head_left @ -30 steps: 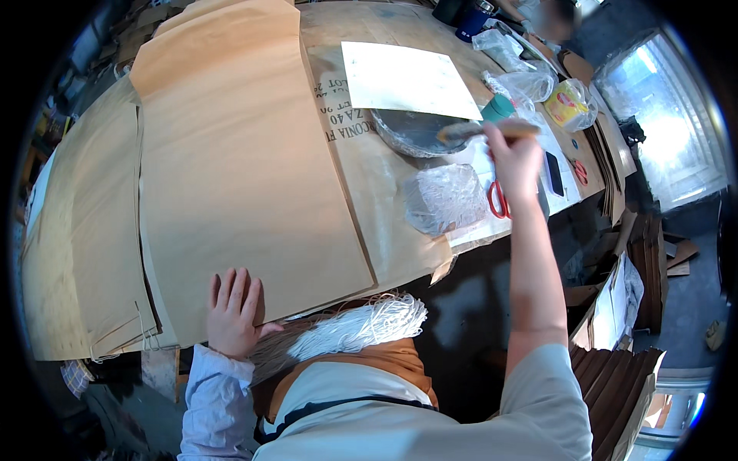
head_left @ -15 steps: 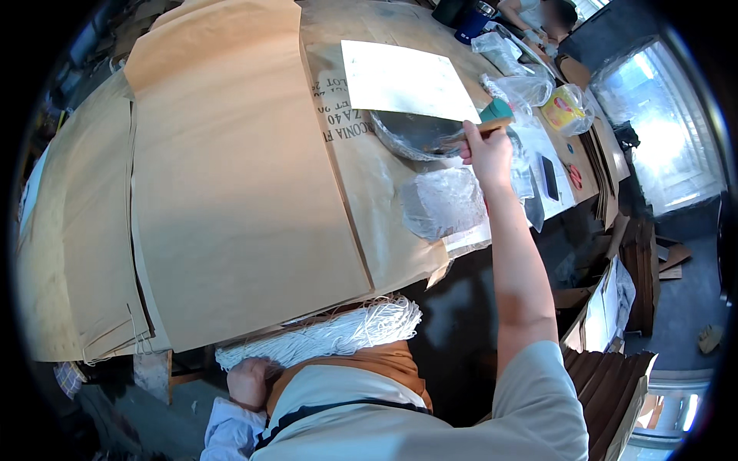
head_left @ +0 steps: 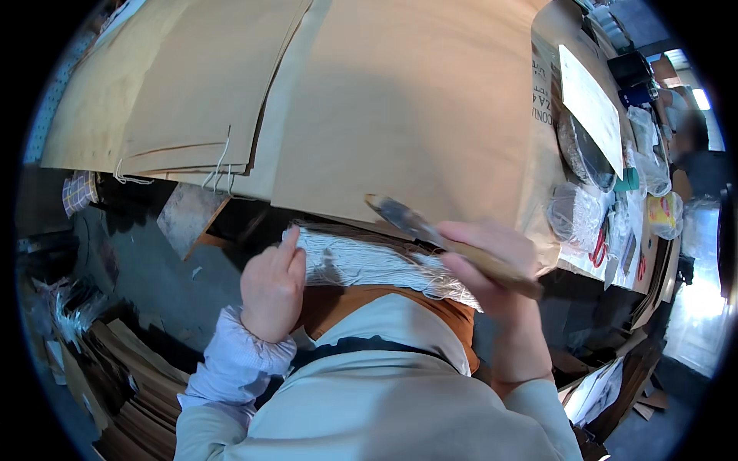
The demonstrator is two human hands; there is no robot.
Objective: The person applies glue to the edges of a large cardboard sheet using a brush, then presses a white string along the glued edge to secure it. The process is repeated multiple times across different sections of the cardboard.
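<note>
My right hand grips the wooden handle of a flat brush, whose dark bristle end points up-left over the near edge of a big brown paper sheet. My left hand pinches the left end of a bundle of white strings that lies across my lap, below the table edge. The brush crosses just above the right part of the bundle.
A second stack of brown paper sheets with loose strings lies to the left. At the right are a white sheet, a plastic-wrapped bowl, red scissors and bags. Brown sheets are piled on the floor at lower left.
My right hand drew back from the bowl at the far right, carrying the brush to the near table edge. My left hand left the paper and took hold of the string bundle. The view swung left.
</note>
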